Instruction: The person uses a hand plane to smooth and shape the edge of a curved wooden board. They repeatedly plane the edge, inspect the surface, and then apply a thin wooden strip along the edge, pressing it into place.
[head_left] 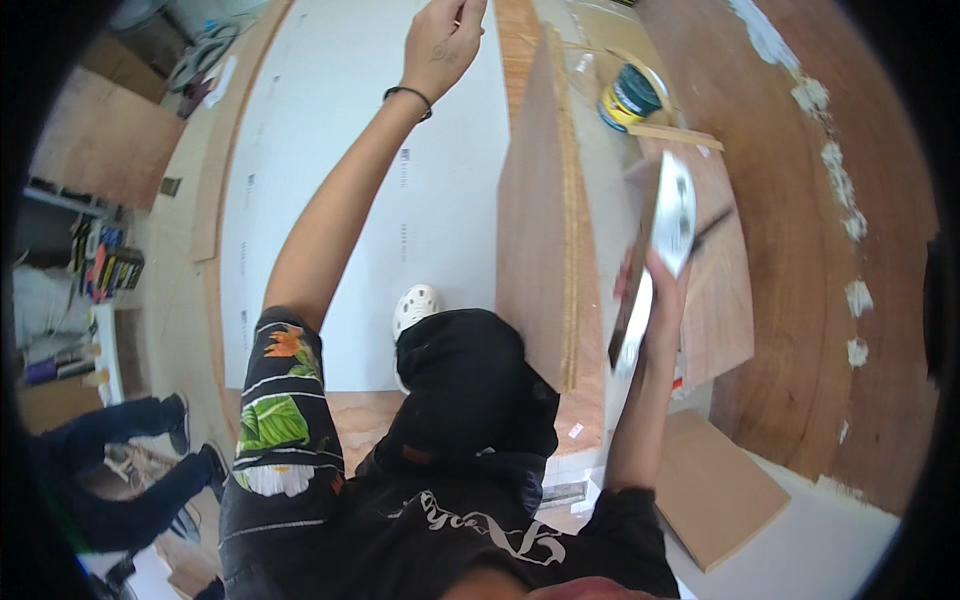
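High at the top edge, my left hand [447,40] has its fingers curled; what they hold, if anything, is too hard to make out. On the right, my right hand [655,280] grips a long, shiny metal tool [672,210] with a flat face and a darker side. A dark thin bar juts out behind it. Left of this hand stands an upright plywood panel [535,250], beside a large white sheet [360,160] under my left arm. A reddish plywood piece [715,300] lies behind the tool.
A dark green and yellow bucket [625,95] stands upper right beside a brown wooden wall [820,300] with white filler patches. A loose brown board [720,480] lies lower right. Another person's legs [120,430] are at lower left, near clutter and leaning boards [100,150].
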